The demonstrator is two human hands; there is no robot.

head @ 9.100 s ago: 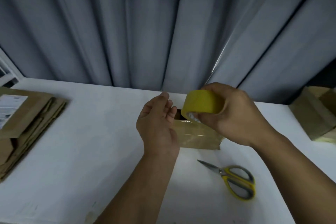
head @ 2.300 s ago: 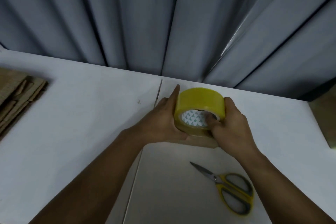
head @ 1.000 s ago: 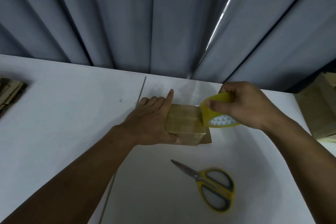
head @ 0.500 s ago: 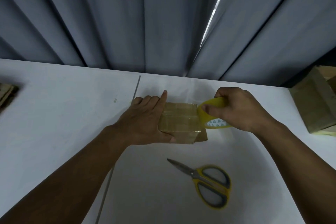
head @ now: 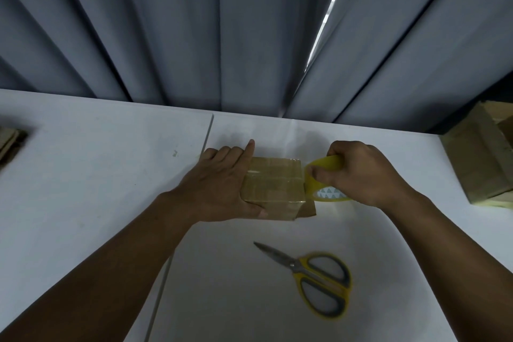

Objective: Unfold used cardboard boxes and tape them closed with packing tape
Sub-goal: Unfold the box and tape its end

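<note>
A small brown cardboard box stands on the white table, its top glossy with clear tape. My left hand lies flat on the box's left side, fingers straight, thumb along the front edge. My right hand grips a yellow roll of packing tape held tilted against the box's right edge. A loose cardboard flap sticks out at the box's lower right corner.
Yellow-handled scissors lie on the table in front of the box. Another cardboard box sits at the right edge. A stack of flattened cardboard peeks in at the far left. Grey curtains hang behind the table.
Since 2.3 s ago the roll went from the box top to its right edge in my right hand. My left hand now lies flat on the box. Little has moved in the last half second.
</note>
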